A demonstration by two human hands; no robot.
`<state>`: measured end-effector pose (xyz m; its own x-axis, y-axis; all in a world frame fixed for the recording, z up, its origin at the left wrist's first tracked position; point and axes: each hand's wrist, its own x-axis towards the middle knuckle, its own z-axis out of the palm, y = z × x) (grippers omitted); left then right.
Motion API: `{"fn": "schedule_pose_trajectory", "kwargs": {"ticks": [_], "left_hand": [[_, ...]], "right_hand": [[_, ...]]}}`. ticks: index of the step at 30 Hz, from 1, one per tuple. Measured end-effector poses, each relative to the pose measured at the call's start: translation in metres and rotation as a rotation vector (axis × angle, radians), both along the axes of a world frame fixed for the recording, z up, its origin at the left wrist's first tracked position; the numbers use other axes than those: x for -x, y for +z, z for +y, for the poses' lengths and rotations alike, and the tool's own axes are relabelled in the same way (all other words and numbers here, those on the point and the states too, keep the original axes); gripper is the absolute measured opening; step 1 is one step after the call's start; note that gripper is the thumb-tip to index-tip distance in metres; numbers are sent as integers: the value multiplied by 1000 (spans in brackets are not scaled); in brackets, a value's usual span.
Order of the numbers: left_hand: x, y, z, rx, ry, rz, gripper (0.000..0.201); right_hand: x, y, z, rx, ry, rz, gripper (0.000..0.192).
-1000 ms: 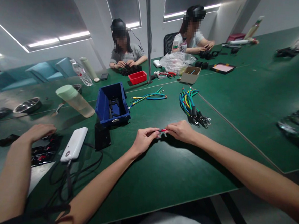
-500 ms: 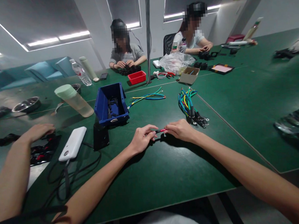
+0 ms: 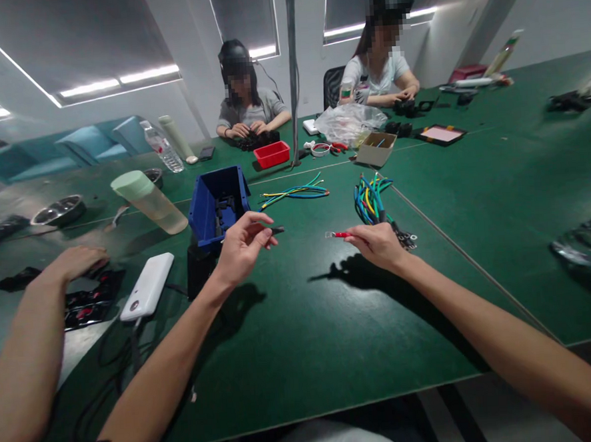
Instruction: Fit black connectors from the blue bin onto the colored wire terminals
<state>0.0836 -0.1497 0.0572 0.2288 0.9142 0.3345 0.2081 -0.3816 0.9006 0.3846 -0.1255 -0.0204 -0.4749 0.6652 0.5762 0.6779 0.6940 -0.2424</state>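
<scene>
My left hand is raised above the green table and pinches a small black sleeve between thumb and fingers. My right hand holds a short red wire with a metal ring terminal that points left. The two hands are apart, with a gap between sleeve and terminal. A blue bin with black parts stands just behind my left hand. A bundle of coloured wires with ring terminals lies behind my right hand.
A co-worker's arm rests at the left beside black parts, a white power bank and cables. A green bottle, a metal bowl, loose wires, a red tray and a cardboard box lie further back. Two people sit opposite.
My hands, joined at the red wire near the table, have lifted and parted. The left went left with the black sleeve; the right keeps the red wire.
</scene>
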Motion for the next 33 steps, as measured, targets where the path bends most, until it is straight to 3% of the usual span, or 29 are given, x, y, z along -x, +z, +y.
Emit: {"fn": "schedule_pose_trajectory", "kwargs": {"ticks": [3, 6, 10, 12, 17, 23, 28, 33], "left_hand": [[12, 18, 8, -79, 80, 85, 28], [35, 28, 19, -199, 312, 270, 28], [76, 25, 42, -244, 601, 636, 28], [92, 16, 52, -211, 578, 803, 31], [102, -9, 63, -62, 317, 1173, 38], [101, -21, 85, 48, 425, 1294, 38], [99, -25, 118, 250, 270, 1377, 40], [87, -30, 126, 284, 260, 1421, 32]], "right_hand": [[4, 0, -1, 10, 31, -19, 38], [4, -1, -1, 26, 13, -21, 37], [1, -1, 3, 43, -11, -31, 37], [1, -1, 4, 50, -4, -46, 38], [6, -2, 2, 69, 14, -71, 38], [7, -2, 1, 78, 12, -84, 40], [3, -4, 3, 90, -4, -87, 39], [0, -3, 3, 81, -12, -98, 40]]}}
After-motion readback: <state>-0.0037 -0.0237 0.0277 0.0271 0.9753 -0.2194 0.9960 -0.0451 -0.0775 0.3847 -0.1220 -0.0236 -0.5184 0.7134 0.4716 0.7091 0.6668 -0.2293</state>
